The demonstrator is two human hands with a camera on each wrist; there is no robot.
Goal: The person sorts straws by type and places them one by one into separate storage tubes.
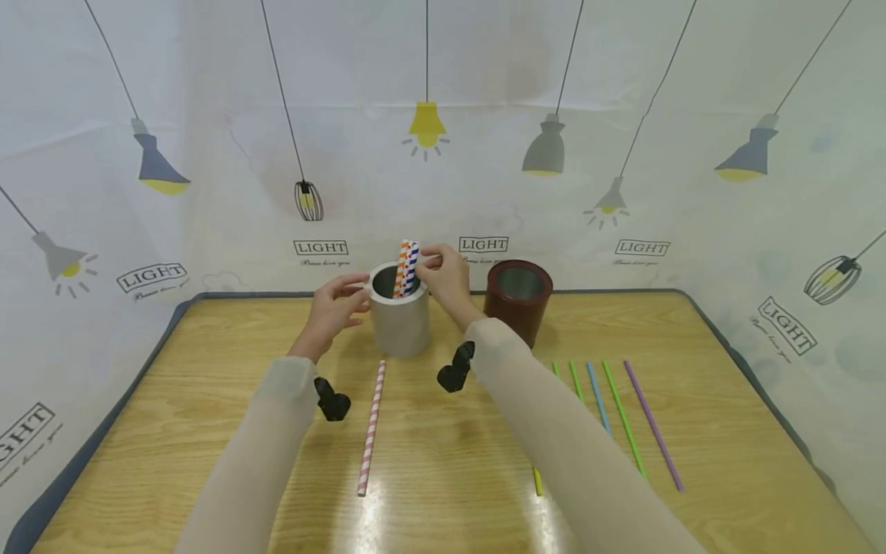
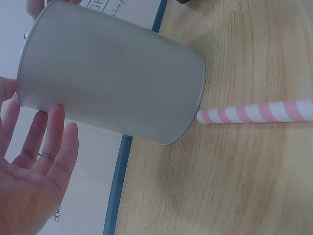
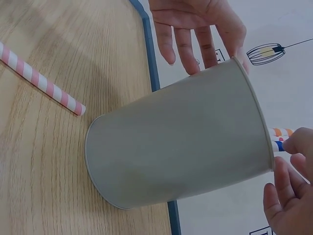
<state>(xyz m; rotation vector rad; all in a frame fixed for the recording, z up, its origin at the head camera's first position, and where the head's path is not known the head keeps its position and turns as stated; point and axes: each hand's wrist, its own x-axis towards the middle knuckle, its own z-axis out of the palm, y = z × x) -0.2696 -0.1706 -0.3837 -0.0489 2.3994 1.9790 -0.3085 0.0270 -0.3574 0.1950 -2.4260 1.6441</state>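
A pale grey cup [image 1: 400, 327] stands upright near the table's back edge. Orange-striped [image 1: 399, 268], red-dotted and blue-striped straws [image 1: 412, 269] stick out above its rim. My left hand [image 1: 334, 309] touches the cup's left side with fairly straight, spread fingers and the thumb near the rim. At the rim's right side is my right hand [image 1: 446, 278], thumb and index tips against the blue-striped straw; whether they pinch it is unclear. A pink-and-white striped paper straw [image 1: 371, 431] lies in front of the cup. The straws' lower ends are hidden inside the cup.
A dark red cup [image 1: 515, 308] stands to the right, behind my right forearm. Several thin plastic straws, including a green one [image 1: 623, 419] and a purple one [image 1: 654, 427], lie at the right, partly covered by my sleeve. A lamp-patterned cloth [image 1: 374, 192] hangs behind the table.
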